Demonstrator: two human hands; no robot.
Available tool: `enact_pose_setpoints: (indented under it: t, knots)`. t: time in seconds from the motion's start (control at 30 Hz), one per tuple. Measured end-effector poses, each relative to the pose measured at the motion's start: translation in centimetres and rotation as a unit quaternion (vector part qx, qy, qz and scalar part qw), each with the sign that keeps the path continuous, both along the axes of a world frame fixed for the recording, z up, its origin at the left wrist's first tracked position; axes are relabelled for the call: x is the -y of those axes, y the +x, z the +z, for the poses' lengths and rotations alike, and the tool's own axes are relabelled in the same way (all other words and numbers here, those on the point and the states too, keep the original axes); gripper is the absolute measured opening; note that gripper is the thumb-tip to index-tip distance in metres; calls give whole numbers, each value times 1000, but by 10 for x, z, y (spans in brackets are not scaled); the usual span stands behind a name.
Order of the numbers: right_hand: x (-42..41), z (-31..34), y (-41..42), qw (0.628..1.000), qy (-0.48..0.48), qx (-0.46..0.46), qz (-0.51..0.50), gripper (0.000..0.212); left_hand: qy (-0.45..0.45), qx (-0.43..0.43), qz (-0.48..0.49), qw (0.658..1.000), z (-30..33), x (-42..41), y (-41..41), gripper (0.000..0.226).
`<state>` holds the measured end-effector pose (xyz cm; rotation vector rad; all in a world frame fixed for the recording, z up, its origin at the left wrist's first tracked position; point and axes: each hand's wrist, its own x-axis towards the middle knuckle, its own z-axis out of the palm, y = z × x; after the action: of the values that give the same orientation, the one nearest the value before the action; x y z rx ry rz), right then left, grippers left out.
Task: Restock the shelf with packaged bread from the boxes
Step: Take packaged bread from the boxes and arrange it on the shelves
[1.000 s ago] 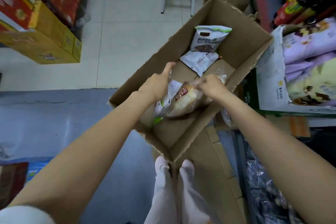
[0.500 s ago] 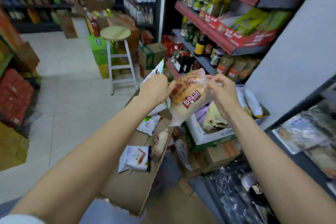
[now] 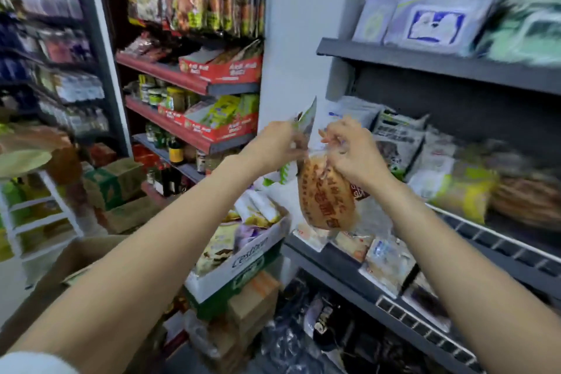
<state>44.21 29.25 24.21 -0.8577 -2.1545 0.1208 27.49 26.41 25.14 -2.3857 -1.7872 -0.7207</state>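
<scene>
Shop aisle, grey metal shelf (image 3: 455,65) unit ahead at right, red-edged shelving at left. Packaged bread (image 3: 326,197) (clear wrap, orange print) held up in the air in front of the middle tier, hanging upright from its gathered top. Right hand (image 3: 352,152) pinching that top, fingers closed on the plastic. Left hand (image 3: 277,146) clenched on a green-and-white packet (image 3: 305,121), edge pointing upward, just beside the bread. Both forearms extended, hands close together. Middle tier behind stocked with white and yellow bags (image 3: 464,191), blurred. Lower shelf edge below the bread carrying flat clear-wrapped packs (image 3: 385,261). White open carton (image 3: 243,264) of mixed packets below the left hand, stacked on brown boxes. Brown cardboard box (image 3: 73,255) at lower left, partly behind the left forearm. White stool (image 3: 33,191) at far left.
</scene>
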Motion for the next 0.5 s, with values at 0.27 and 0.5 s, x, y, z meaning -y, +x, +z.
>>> enact_pose_setpoints:
  t: [0.27, 0.5]
  knots:
    - [-17, 2, 190, 926, -164, -302, -155, 46, 39, 255, -21, 966, 31, -25, 176, 18]
    - [-3, 0, 276, 918, -311, -229, -94, 89, -3, 469, -30, 883, 42, -42, 267, 15]
